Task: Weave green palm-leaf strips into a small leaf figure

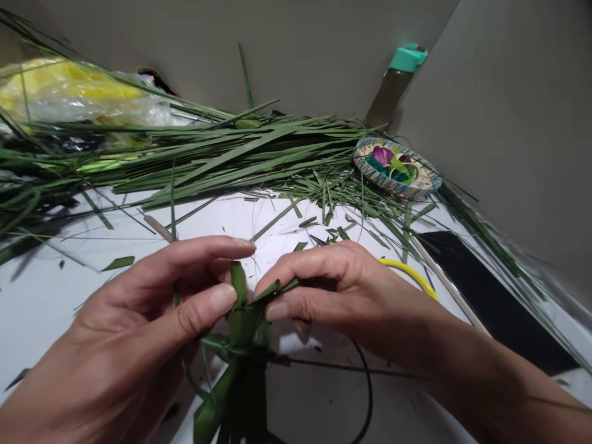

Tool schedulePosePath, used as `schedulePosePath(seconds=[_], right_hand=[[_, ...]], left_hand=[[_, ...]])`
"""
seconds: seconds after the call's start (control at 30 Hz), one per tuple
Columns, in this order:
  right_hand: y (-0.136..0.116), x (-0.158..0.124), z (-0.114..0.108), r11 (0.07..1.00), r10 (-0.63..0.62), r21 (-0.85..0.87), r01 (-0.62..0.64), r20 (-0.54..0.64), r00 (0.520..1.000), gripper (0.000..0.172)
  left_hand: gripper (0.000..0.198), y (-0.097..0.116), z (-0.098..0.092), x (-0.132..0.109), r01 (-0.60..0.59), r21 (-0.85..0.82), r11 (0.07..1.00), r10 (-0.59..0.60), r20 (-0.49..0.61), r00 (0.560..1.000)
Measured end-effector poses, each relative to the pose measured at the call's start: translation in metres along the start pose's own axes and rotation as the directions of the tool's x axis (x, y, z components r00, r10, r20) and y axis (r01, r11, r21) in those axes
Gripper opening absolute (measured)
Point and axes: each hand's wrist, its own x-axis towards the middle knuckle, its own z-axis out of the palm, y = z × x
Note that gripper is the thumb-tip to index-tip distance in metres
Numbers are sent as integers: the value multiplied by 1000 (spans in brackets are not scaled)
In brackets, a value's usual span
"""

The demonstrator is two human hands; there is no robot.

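Observation:
My left hand [152, 320] pinches a woven knot of green leaf strips [243, 345] between thumb and forefinger. My right hand [333, 296] comes in from the other side, its thumb and fingertips closed on narrow strip ends rising from the knot. Long strip tails hang from the knot toward me, and the hands hide part of the weave. A thin dark stem or cord runs sideways from the knot under my right wrist.
A large heap of long green leaf strips [222, 157] and scraps covers the white table [217, 216]. Behind it lie a yellow plastic bag [69, 92] and a small painted woven dish [396, 168]. A yellow curved item [411, 274], black cable [367, 394] and black panel [490, 296] lie right.

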Motion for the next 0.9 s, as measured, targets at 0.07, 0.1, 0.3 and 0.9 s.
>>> schedulePosePath(seconds=[0.07, 0.1, 0.3, 0.9], right_hand=[[-1, 0, 0, 1000, 27, 4, -27, 4, 1000, 10], [-1, 1, 0, 999, 34, 18, -35, 11, 999, 12], [1, 4, -2, 997, -6, 79, 3, 45, 999, 16], [-3, 3, 4, 997, 31, 77, -32, 18, 999, 15]], left_hand=[[44, -4, -6, -5, -7, 27, 1000, 8, -22, 1000], [44, -6, -9, -7, -4, 43, 999, 5, -28, 1000], [28, -10, -16, -9, 6, 38, 999, -6, 4, 1000], [36, 24, 10, 9, -9, 29, 1000, 8, 44, 999]])
